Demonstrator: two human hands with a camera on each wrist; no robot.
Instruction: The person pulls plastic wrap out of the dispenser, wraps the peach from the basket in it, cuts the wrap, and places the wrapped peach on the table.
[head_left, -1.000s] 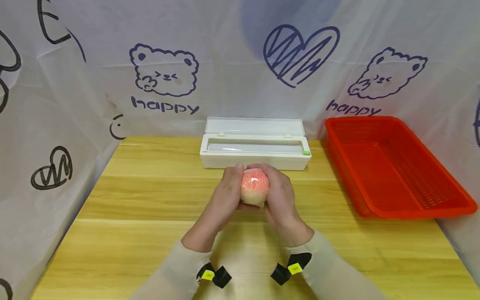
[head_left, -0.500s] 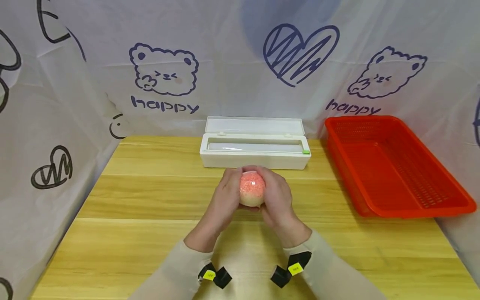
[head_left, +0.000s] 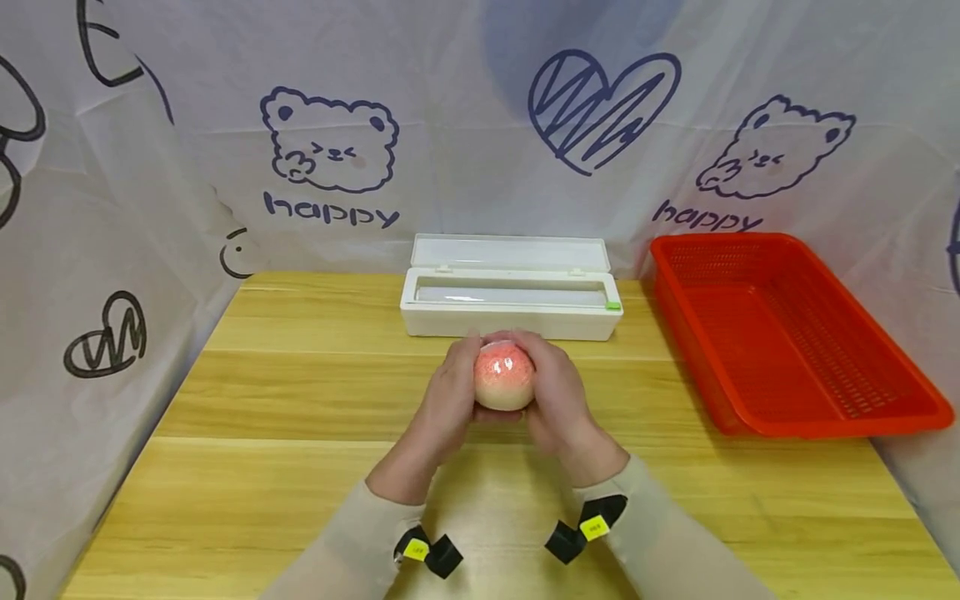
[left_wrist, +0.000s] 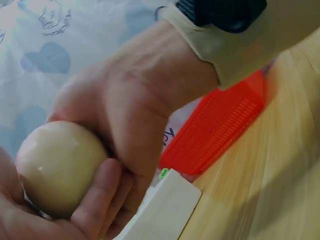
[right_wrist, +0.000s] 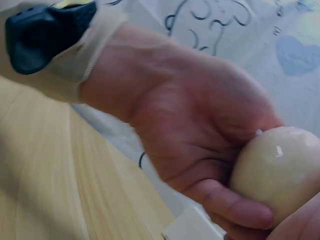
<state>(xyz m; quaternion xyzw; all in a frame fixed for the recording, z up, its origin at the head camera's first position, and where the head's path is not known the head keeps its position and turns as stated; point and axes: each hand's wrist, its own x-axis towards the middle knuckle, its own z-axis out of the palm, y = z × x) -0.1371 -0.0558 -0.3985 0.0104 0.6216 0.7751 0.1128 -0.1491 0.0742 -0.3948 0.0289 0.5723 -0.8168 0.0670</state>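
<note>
Between both palms sits a round peach [head_left: 504,379], pink speckled on top and cream below. Its surface shines like clear film. On the left side my left hand [head_left: 447,385] grips it, and on the right side my right hand [head_left: 558,392] holds it, both just above the table. The left wrist view shows the cream side of the peach [left_wrist: 62,170], with the right hand [left_wrist: 117,110] curled around it. From the right wrist view the left hand [right_wrist: 195,110] wraps the cream side. Fingers under the peach are partly hidden.
A long white dispenser box [head_left: 510,323] with its lid [head_left: 510,252] raised stands behind the hands; a green cutter [head_left: 612,306] sits at its right end. To the right is a red plastic basket [head_left: 731,383]. A printed cloth [head_left: 465,150] hangs behind the wooden table [head_left: 300,400].
The hands shift slightly left with the peach between them. They press in closer around it half a second ago, then spread a little, showing more of it now.
</note>
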